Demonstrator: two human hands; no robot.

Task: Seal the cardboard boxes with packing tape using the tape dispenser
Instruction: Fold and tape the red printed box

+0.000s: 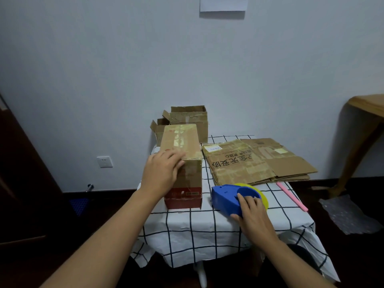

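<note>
Head view, right hand [252,215] covering tape dispenser [225,197] (handle hidden)

The left hand [161,173] covers the near left top corner of the upright box [182,163], so how its fingers meet the cardboard underneath cannot be seen, and the print on the box's red lower band is too small to read. The right hand [252,213] hides the near end of the blue tape dispenser [226,197], whose yellow tape roll [262,195] shows only as a rim behind it. At the worktop's far left corner the two open boxes [188,119] are partly blocked by the upright box, the white sheet [223,4] on the wall is cut by the top edge, and the wooden table [367,113] by the right edge.
</note>
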